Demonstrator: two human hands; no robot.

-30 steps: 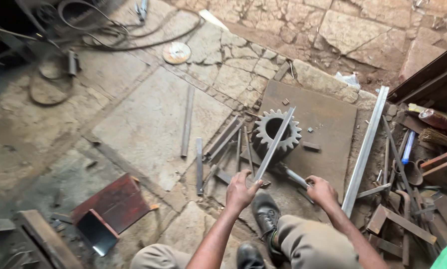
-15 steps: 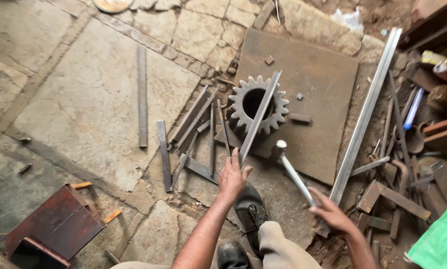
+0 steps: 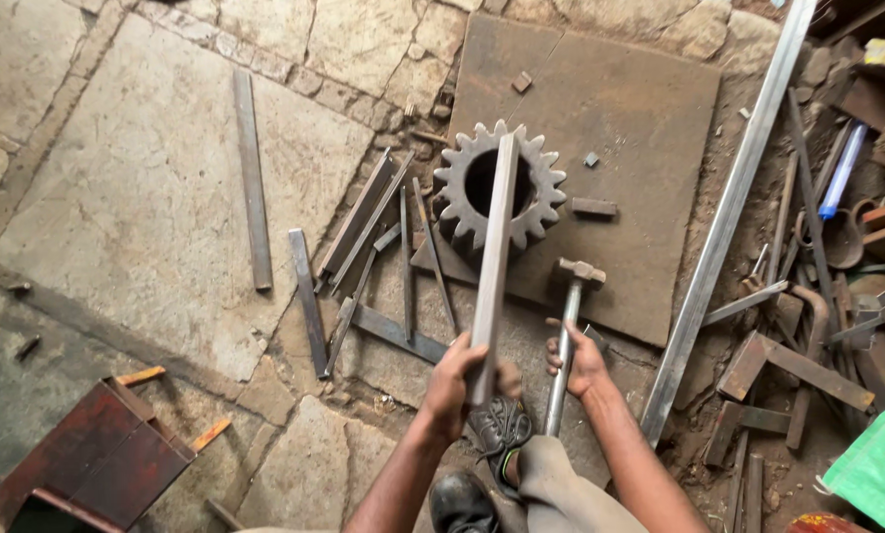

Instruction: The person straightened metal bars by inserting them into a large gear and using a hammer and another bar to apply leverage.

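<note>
My left hand (image 3: 454, 383) grips the near end of a long flat steel bar (image 3: 494, 247). The bar's far end lies across a large rusty toothed gear (image 3: 452, 202). The gear rests on the corner of a thick brown steel plate (image 3: 640, 118) on the ground. My right hand (image 3: 581, 357) holds the metal handle of a hammer (image 3: 573, 296), whose head sits on the plate just right of the bar. My shoe (image 3: 502, 426) and knee are below the hands.
Several flat steel strips (image 3: 364, 237) lie left of the gear, and one strip (image 3: 251, 178) lies alone on the stone floor. A long angle bar (image 3: 729, 207) runs diagonally at right beside a scrap pile (image 3: 808, 336). A red metal box (image 3: 97, 459) sits lower left.
The view has come closer over the gear. My right hand has taken hold of the hammer handle and stood the hammer up on the plate; the left hand still holds the bar.
</note>
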